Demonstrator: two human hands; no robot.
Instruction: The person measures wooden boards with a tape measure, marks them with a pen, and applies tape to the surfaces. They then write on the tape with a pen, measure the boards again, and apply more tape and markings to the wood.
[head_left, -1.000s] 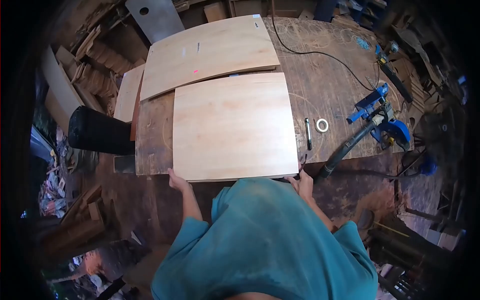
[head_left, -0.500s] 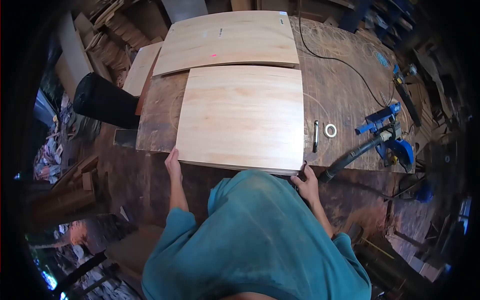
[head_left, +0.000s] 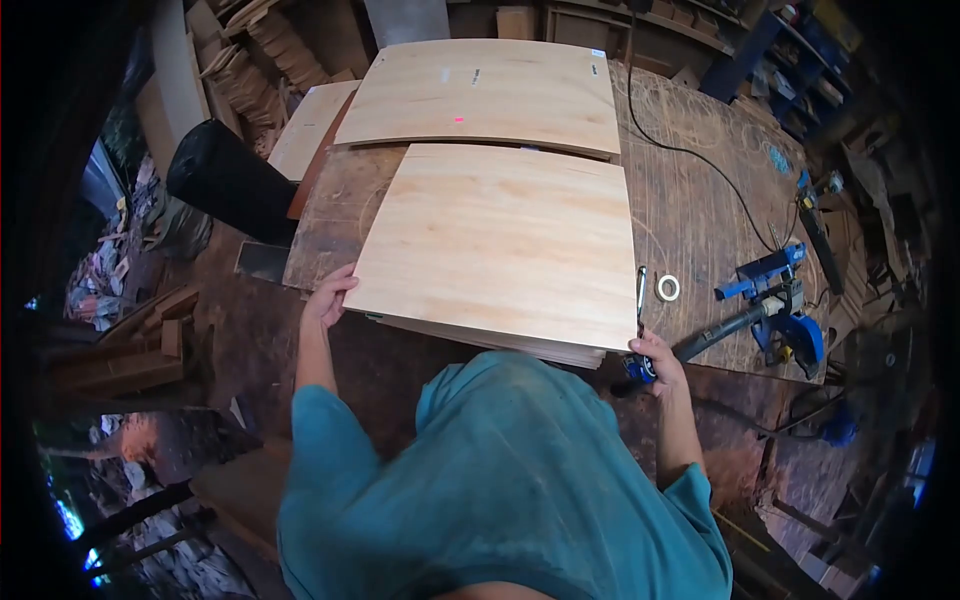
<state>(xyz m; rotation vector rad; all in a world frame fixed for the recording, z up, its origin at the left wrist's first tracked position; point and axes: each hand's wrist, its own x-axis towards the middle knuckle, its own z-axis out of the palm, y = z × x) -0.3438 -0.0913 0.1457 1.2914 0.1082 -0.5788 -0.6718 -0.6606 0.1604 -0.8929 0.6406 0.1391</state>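
Observation:
My left hand (head_left: 330, 293) grips the near left corner of a pale plywood sheet (head_left: 505, 240). At the near right corner, my right hand (head_left: 657, 360) has its thumb on top and its other fingers partly hidden. The sheet's near edge is raised over a stack of similar sheets (head_left: 560, 350), whose edges show below it. By my right fingers is a small blue and black object (head_left: 640, 370); I cannot tell whether that hand holds it. Beyond lies a larger plywood panel (head_left: 490, 92) bearing a pink mark and small labels.
The worn wooden workbench (head_left: 690, 200) carries a roll of tape (head_left: 668, 288), a slim marker-like tool (head_left: 641, 285), a black cable (head_left: 690, 155) and a blue power tool (head_left: 790, 300) with a dark hose. A black cylinder (head_left: 235, 180) stands left.
The top sheet's near edge has come up off the stack and widened in view. My hands have moved farther apart with its corners, and the lower sheets now show beneath.

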